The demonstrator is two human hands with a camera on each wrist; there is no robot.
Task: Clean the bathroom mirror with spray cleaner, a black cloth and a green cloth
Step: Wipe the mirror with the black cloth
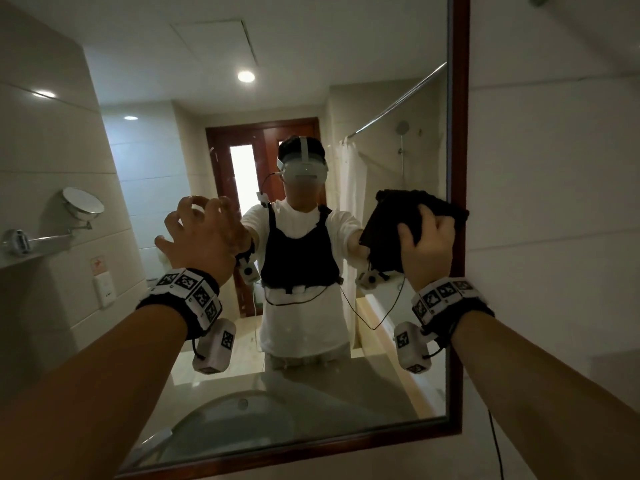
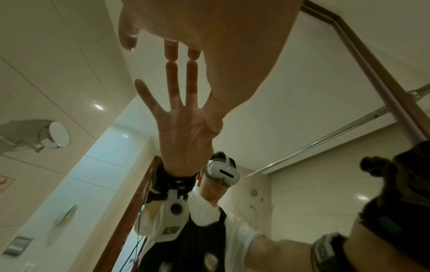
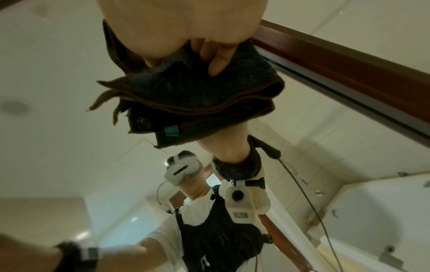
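A: How do the hands sit against the mirror (image 1: 311, 81)?

B: Both arms reach up to it. The left hand (image 1: 204, 237) is spread wide, its fingertips (image 2: 171, 53) touching the glass left of the mirror's middle, holding nothing.

A: And the right hand (image 1: 427, 247)?

B: It presses the folded black cloth (image 1: 391, 216) flat on the glass, fingers curled over it, hard against the mirror's wooden frame (image 1: 459, 133) on the right edge.

A: Any basin?

B: A sink (image 1: 221, 420) shows as a reflection low in the mirror; I cannot tell what it holds
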